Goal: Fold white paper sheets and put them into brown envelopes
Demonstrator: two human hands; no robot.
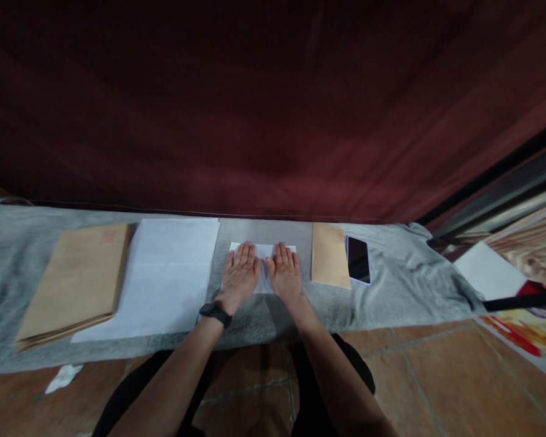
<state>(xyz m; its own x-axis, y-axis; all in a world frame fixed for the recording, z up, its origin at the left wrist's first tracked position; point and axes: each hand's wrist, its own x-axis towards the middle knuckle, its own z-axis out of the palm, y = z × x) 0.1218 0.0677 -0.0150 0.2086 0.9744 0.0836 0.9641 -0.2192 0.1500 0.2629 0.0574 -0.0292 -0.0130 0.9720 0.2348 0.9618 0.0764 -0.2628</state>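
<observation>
On gray cloth (400, 279): small white paper (264, 285), perhaps folded (palms cover much of it), beneath my left hand (241, 274) and right hand (285, 273), both laid flat, grasping nothing. Rightward, kraft envelope (330, 255), then smartphone (358, 260); leftward, large white paper (173, 273), then stacked kraft envelopes (75, 273).

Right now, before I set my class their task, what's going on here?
A person has both hands down on a small white sheet: the left hand covers its left part, the right hand its right part, fingers out straight. The sheet lies on a grey cloth. To the left are large white paper and a brown paper stack; to the right, a smaller brown envelope and a phone.
</observation>
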